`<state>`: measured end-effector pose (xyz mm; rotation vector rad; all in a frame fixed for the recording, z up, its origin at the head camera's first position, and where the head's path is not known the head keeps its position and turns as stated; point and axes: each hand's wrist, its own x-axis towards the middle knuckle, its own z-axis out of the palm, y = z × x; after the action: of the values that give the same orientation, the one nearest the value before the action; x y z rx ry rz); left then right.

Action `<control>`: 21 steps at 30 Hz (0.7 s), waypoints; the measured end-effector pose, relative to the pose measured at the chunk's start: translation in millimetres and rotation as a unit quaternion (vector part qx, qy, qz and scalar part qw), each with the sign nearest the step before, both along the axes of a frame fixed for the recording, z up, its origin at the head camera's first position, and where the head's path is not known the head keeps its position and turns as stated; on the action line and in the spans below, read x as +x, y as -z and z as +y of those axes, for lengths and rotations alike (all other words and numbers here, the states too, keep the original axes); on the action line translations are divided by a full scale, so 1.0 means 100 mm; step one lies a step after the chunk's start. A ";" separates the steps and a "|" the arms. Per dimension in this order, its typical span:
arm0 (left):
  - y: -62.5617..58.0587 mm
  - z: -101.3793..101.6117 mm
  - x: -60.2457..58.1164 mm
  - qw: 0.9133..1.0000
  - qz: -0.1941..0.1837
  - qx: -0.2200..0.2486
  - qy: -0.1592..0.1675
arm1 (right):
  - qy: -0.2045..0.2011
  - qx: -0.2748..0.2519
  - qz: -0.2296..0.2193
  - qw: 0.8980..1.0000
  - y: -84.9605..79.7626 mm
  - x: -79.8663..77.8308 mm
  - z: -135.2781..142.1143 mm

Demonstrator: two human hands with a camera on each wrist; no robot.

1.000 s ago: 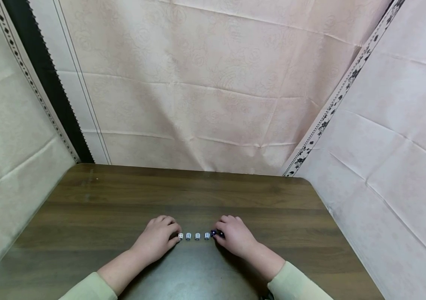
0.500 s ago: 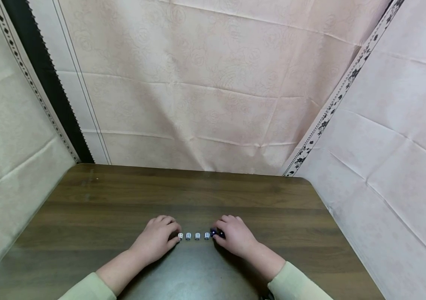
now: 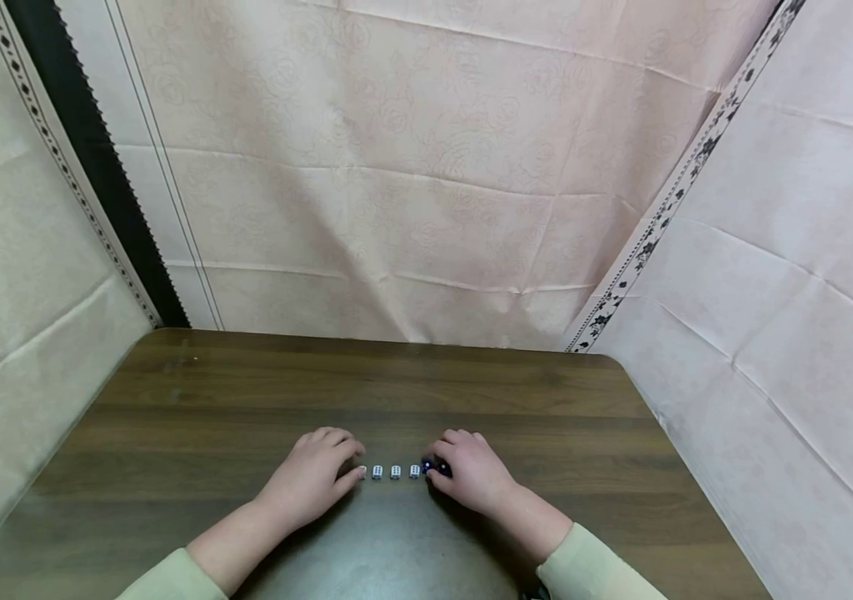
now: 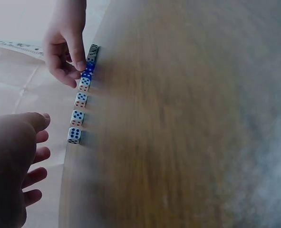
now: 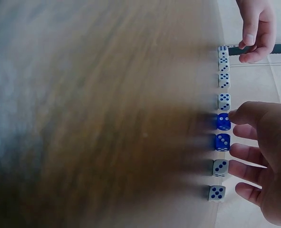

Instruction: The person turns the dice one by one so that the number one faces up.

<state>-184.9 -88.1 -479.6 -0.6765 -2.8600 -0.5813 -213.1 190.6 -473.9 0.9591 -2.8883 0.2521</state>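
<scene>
A line of small dice runs across the brown table, mostly white with two blue ones side by side. My left hand (image 3: 314,471) is at the left end, next to the outermost white die (image 4: 74,135); its thumb and fingers are spread apart with nothing between them. At the right part of the line, my right hand (image 3: 475,471) holds its thumb and forefinger at a blue die (image 5: 223,121), thumb tip right on its edge. Its other fingers lie behind the second blue die (image 5: 222,142) and a white die (image 5: 220,167). Another white die (image 5: 217,193) ends the line.
The wooden table (image 3: 366,375) has rounded far corners. Pale patterned cloth (image 3: 426,167) hangs behind it, with more cloth on both sides. A black strip (image 3: 112,158) runs down at the back left.
The left hand has shifted slightly, its fingers loosening and now covering more of the leftmost die in the head view. The right hand stays almost still at the blue die.
</scene>
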 end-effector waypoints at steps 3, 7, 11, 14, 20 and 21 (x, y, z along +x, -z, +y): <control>0.00 0.01 0.00 1.000 0.002 -0.007 -0.001 | 0.004 -0.002 -0.003 1.000 -0.01 0.00 0.01; 0.01 0.02 -0.01 1.000 0.004 -0.006 0.002 | 0.013 0.004 -0.005 1.000 -0.02 0.01 0.04; 0.02 0.03 -0.01 1.000 0.010 -0.007 0.007 | 0.013 0.005 0.009 1.000 -0.02 0.02 0.12; 0.02 0.04 -0.01 1.000 0.015 -0.010 0.010 | 0.009 -0.001 0.022 1.000 -0.03 0.04 0.21; 0.03 0.08 -0.01 0.999 0.015 -0.017 0.023 | 0.012 -0.015 0.032 0.999 -0.06 0.08 0.38; 0.03 0.09 -0.01 0.999 0.015 -0.018 0.027 | 0.014 -0.017 0.033 0.999 -0.06 0.09 0.41</control>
<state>-185.8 -78.9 -482.2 -0.7627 -2.8386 -0.5225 -204.2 231.8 -467.7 0.9042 -2.8248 0.2618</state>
